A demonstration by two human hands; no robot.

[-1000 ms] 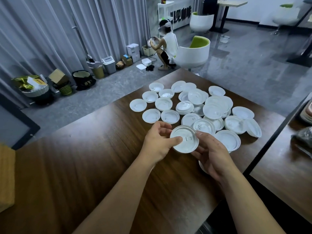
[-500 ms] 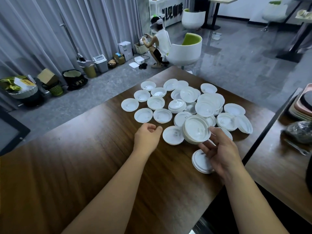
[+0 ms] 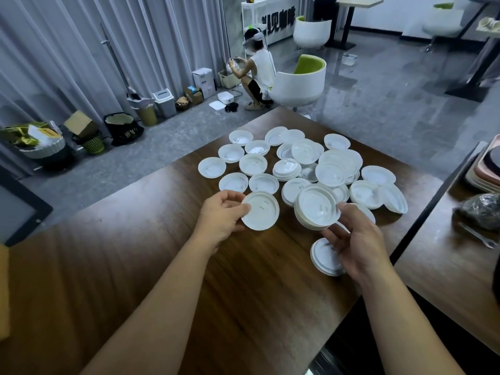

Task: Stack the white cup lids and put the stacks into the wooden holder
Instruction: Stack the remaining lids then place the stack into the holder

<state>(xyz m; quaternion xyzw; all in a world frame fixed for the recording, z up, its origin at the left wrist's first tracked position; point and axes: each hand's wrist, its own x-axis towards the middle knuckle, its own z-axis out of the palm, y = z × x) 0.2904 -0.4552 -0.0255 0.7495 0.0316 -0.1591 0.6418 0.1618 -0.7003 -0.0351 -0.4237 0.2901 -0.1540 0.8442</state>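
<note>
- Head camera, looking forward and down: two bare forearms reach in from the bottom edge over a dark wooden table (image 3: 151, 266).
- At the picture's centre, the left hand (image 3: 220, 220) pinches a single white lid (image 3: 260, 214) by its left rim, thumb across the near edge and fingers curled behind; the lid is tilted up toward the camera.
- Just toward 3 o'clock from it, the right hand (image 3: 357, 244) grips a small stack of lids (image 3: 317, 207), fingers curled around the stack's right and lower edge; the stack also tilts toward the camera.
- Single lid and stack sit side by side with a narrow gap between them.
- Partly under the right palm, toward 5 o'clock, another lid (image 3: 323, 257) lies flat on the table.
- Beyond the hands, toward 12 and 1 o'clock, the loose lids (image 3: 297, 163) are spread on the tabletop, some single, some overlapping or already nested in low piles.
- The wooden holder cannot be made out with certainty.
- At 3 o'clock a second table (image 3: 449, 269) stands just beside the first, with a dark bundle (image 3: 480, 211) and stacked trays (image 3: 484, 169) on it.
- At 12 o'clock, on the grey floor, a crouching person (image 3: 257, 74) in a white top is beside a white chair with a green seat (image 3: 300, 82).
- At 10 o'clock, bins and baskets (image 3: 121, 128) line a grey curtain (image 3: 81, 50).
</note>
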